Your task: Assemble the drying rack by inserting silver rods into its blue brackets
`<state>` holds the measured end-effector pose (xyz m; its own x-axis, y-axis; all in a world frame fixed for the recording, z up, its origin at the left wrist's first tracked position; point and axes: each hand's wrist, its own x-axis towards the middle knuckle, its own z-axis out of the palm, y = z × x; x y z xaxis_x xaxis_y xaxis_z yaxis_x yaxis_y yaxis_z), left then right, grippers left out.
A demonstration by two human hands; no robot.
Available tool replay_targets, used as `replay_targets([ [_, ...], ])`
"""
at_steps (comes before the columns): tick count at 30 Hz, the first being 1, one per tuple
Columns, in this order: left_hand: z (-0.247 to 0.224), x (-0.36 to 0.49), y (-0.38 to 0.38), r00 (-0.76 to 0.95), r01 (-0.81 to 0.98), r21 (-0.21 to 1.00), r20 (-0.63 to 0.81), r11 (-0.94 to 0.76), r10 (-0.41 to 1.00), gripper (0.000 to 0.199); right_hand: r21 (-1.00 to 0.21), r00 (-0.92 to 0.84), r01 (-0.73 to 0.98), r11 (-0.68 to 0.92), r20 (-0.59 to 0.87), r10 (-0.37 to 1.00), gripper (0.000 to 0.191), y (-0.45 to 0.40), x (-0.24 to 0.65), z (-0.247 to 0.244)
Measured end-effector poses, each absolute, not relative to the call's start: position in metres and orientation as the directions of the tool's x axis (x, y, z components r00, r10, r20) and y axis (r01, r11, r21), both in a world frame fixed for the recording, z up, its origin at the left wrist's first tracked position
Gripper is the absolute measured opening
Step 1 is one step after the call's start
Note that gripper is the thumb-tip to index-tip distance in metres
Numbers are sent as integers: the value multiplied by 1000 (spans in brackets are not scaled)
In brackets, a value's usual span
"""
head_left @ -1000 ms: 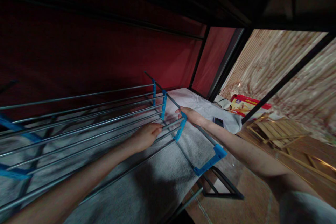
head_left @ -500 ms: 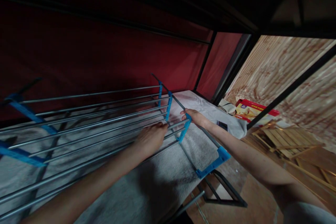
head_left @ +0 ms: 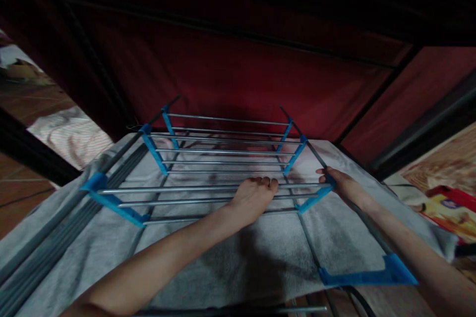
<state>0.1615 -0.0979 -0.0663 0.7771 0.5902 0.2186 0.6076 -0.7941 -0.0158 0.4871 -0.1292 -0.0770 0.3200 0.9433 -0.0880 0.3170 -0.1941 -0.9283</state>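
Left hand [head_left: 256,197] on metal rods [head_left: 208,188], box logo [head_left: 450,203] illegible.

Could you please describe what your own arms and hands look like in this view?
Both the left hand and the right hand are bare, with no glove, ring or watch that I can see. The left forearm and right forearm are uncovered too, with no sleeve visible up to the picture's edge.

Blue-jointed metal rack [head_left: 208,188] on grey cloth [head_left: 282,252]
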Motion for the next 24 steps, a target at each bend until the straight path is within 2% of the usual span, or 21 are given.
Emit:
replay_targets([
  [18, -63, 162, -97, 791, 573, 105, 189, -813, 582, 21, -879, 352, 400, -261, -115, 929, 55, -128, 497, -80],
  [21, -66, 161, -101, 784, 569, 17, 291, -822, 549, 24, -844, 363, 443, -304, -141, 921, 54, -126, 497, -73],
  [24, -68, 156, -106, 774, 536, -114, 461, -837, 433, 35, -778, 349, 533, -332, -156, 924, 49, -125, 496, -64],
])
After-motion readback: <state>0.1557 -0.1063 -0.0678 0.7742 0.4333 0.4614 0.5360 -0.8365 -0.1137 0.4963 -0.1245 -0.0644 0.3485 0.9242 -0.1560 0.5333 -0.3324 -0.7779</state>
